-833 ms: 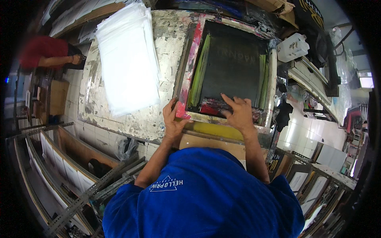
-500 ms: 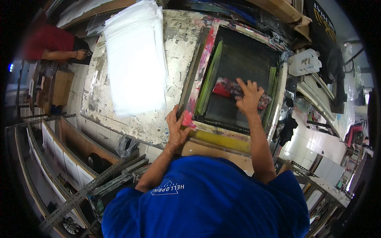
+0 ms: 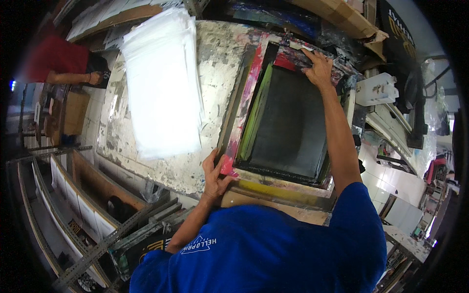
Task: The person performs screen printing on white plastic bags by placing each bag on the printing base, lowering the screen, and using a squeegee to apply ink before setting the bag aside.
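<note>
A screen-printing frame (image 3: pixel 245 105), its left rail smeared pink and red, lies on the worktable in front of me. Dark mesh (image 3: pixel 295 119) fills it, with yellow-green strips along the sides. At the mesh's far end, my right hand (image 3: pixel 320 70) is closed on an ink-stained squeegee (image 3: pixel 285 62); a red part shows left of my fingers, and the rest blends into the stained frame. My left hand (image 3: pixel 214 179) grips the frame's near left corner, fingers over the rail and thumb along the front.
A stack of thin white sheets (image 3: pixel 161 93) lies left of the frame on the paint-stained table (image 3: pixel 217 53). A white plastic container (image 3: pixel 376 91) stands at the right. Shelving (image 3: pixel 97 205) is at the lower left. Another person's arm (image 3: pixel 73 78) shows at the far left.
My right hand has carried the squeegee from the near middle of the mesh to its far end. My left hand stays at the frame's corner. The whole view has shifted slightly.
</note>
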